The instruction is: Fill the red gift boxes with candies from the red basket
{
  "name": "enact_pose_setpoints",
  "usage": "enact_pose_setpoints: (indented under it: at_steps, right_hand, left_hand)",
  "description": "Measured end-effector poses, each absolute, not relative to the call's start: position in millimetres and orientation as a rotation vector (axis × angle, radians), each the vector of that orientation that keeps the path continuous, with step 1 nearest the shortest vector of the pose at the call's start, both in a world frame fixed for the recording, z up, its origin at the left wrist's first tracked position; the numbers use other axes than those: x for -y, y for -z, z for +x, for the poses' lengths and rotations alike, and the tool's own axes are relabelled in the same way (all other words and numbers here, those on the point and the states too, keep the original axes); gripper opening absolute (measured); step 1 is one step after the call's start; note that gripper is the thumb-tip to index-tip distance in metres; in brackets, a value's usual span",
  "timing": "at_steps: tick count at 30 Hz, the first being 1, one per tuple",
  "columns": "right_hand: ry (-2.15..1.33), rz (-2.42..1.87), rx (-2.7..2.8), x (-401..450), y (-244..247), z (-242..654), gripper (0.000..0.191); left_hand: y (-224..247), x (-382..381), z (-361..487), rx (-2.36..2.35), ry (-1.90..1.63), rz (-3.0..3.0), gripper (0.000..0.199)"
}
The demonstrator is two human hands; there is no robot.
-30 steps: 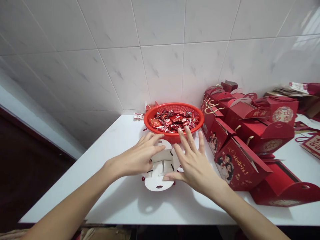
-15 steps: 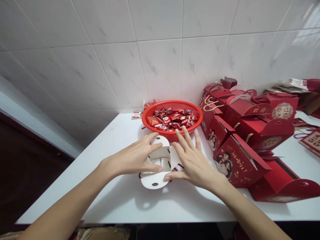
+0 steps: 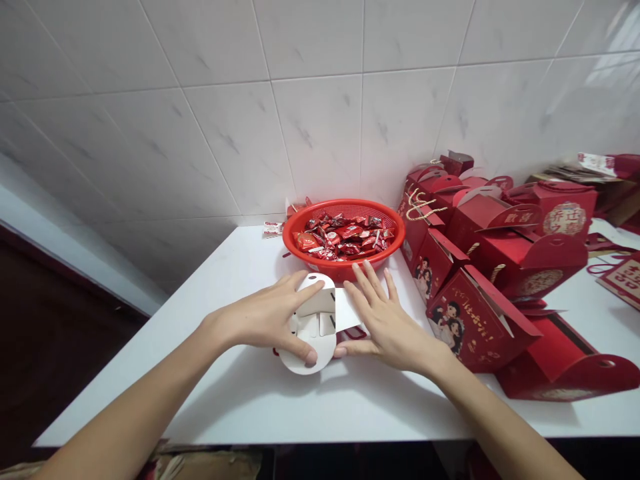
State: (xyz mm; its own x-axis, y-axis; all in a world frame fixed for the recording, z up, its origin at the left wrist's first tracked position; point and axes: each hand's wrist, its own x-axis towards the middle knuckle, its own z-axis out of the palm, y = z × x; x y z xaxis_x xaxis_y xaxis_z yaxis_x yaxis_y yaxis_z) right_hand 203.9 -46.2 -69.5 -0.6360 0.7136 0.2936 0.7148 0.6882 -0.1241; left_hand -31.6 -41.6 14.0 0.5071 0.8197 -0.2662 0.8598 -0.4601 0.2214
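Head feed. I have the paper box (image 3: 311, 327) on the white table (image 3: 240, 400), top open, white inside, just in front of the red basket. Left hand (image 3: 270, 313) comes round its left side, thumb and index spread wide: thumb on the rounded near flap (image 3: 324, 348), index over the far flap (image 3: 327, 283). I cannot tell how hard it presses. Right hand (image 3: 387, 327) is wide too, fingers fanned toward the basket, thumb beside the near flap, the side flap (image 3: 349, 310) lying against the hand.

Beyond: red basket (image 3: 333, 265), heaped with red-wrapped sweets (image 3: 350, 233). A printed slip (image 3: 273, 229) lies left of it. To its right, red gift boxes (image 3: 530, 257) crowd together, the nearest with a couple print (image 3: 447, 327). Tiled wall (image 3: 320, 133) behind.
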Motion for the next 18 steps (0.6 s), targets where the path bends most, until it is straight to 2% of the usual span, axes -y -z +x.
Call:
enact_pose_setpoints:
  at_steps: [9, 14, 18]
  right_hand:
    - [0.374, -1.098, 2.431, 44.7, 73.8, 201.7, 0.09]
    - [0.437, -1.074, 2.431, 53.2, 64.1, 195.4, 0.087]
    - [0.442, -1.087, 2.435, 56.7, 63.3, 192.1, 0.085]
  left_hand:
    - [-5.4, 39.9, -21.0, -1.48, 0.156, 2.568, 0.095]
    - [4.0, 34.5, -14.4, -1.522, 0.055, 2.708, 0.083]
    - [9.2, 32.7, -10.6, -1.569, -0.001, 2.719, 0.08]
